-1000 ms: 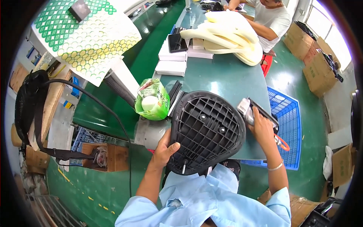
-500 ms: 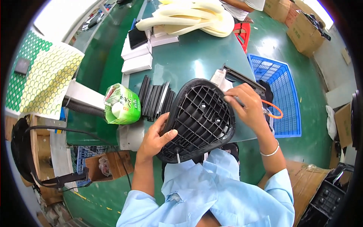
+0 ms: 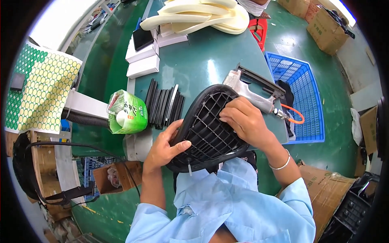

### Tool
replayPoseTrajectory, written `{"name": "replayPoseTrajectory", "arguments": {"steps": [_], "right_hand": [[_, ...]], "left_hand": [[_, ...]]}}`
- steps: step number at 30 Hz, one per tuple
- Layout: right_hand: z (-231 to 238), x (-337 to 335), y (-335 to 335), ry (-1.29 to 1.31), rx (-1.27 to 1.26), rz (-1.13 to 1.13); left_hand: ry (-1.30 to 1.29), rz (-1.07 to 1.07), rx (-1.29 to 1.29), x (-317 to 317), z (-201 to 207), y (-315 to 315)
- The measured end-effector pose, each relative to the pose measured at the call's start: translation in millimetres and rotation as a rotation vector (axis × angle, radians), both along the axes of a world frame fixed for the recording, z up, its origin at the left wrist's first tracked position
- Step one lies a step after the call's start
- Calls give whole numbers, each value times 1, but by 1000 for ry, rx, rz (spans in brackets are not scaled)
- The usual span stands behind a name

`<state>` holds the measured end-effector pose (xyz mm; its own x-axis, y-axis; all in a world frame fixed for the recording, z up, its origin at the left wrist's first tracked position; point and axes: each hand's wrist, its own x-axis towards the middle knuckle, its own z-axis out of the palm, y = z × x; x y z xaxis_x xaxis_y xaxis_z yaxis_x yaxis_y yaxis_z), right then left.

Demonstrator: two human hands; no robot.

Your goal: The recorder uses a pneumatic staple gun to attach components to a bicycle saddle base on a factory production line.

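Green packet (image 3: 136, 114): crinkled, bearing pale printed characters!
Black panel (image 3: 210, 127): right of the packet, rounded triangle, lattice face, metal pin (image 3: 189, 167) jutting.
Air gun (image 3: 253, 92): bare metal, farther right of the packet.
Left hand (image 3: 165, 149): clamping the panel's rim, thumb on top.
Right hand (image 3: 245, 121): fingertips bunched at the lattice; cannot tell if pinching anything.

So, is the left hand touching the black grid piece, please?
Touching: the head view shows the left hand gripping the black grid piece, thumb over its rim.
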<state>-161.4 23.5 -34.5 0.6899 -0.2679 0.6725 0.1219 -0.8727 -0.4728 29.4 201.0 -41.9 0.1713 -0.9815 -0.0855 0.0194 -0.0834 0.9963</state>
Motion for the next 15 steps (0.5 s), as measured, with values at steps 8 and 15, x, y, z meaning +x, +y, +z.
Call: {"name": "replayPoseTrajectory", "arguments": {"steps": [8,15], "right_hand": [[8,5,14,50,-66,-211],[13,13,14,213,-70,-287]], "left_hand": [[-167,138,41,18,22,-19],[-66,463,-260,20,47,-10]]}}
